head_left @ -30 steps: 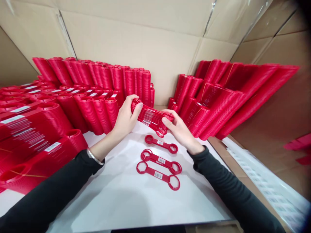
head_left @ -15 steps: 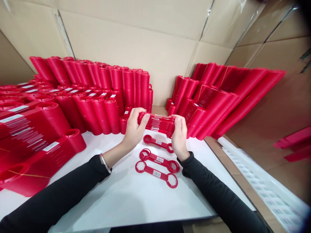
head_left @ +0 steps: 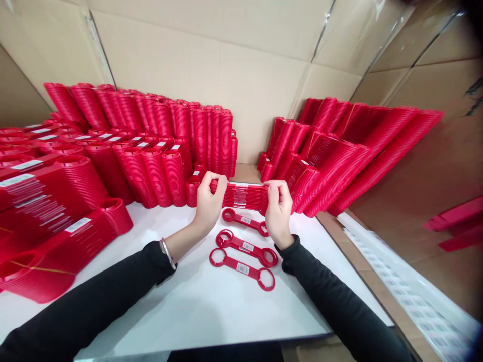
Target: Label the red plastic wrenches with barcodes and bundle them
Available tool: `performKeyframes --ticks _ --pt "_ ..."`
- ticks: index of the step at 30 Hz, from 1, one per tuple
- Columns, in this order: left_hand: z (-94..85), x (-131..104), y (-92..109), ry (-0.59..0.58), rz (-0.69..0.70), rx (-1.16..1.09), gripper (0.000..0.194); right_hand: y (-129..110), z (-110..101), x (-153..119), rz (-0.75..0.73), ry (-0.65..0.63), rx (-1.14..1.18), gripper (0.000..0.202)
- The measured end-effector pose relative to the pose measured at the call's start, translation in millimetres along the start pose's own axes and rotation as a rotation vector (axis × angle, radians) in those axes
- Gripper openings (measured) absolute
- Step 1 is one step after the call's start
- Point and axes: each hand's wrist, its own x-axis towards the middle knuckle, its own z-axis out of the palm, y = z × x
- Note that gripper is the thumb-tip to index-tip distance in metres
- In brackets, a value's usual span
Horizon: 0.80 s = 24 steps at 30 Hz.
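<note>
Between my two hands is a stack of red plastic ring wrenches [head_left: 246,196], its labelled edges facing me. My left hand [head_left: 210,201] closes round the stack's left end, thumb bent over the near side. At the other end, my right hand [head_left: 278,207] grips with curled fingers. Below the stack, several loose wrenches lie on the white table: one [head_left: 245,220] close under my hands, an overlapping group [head_left: 247,247] in the middle, and one [head_left: 242,268] nearest me. Each has a ring at both ends and a white barcode label.
Tall stacks of red wrenches [head_left: 151,171] crowd the left side of the white table [head_left: 181,311]. More leaning stacks [head_left: 335,156] stand at the right. Cardboard walls [head_left: 211,65] rise behind. Sheets of labels [head_left: 411,286] lie beyond the table's right edge.
The held stack has tilted, so more of its labelled side faces me. My left fingers have curled in further, and both hands keep hold of the ends.
</note>
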Motion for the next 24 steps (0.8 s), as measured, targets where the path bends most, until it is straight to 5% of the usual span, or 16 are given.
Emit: performKeyframes --ticks 5,10,14,17,20,24 --pt "1.1 -3.5 2.5 0.027 0.045 -0.052 0.005 2.7 -1.0 0.0 0.029 0.019 -0.009 0.023" --pt "2.0 -4.4 -7.1 0.008 -0.141 -0.172 0.010 4.1 -6.5 -1.9 -0.082 -0.110 -0.031 0.016" --pt "1.1 3.1 -12.4 -0.240 -0.229 -0.218 0.016 4.2 -15.6 9.5 -0.059 -0.035 -0.096 0.014" --pt "-9.1 19.3 -1.3 -0.549 -0.141 -0.129 0.031 2.2 -25.1 20.6 -0.083 -0.036 -0.137 0.016" --pt "-22.5 32.4 21.0 -0.842 0.093 0.227 0.035 -3.5 -31.3 24.8 -0.103 -0.121 -0.157 0.016" --pt "-25.6 23.9 40.9 -1.023 0.252 0.714 0.043 -13.9 -29.6 18.5 -0.200 -0.237 -0.138 0.014"
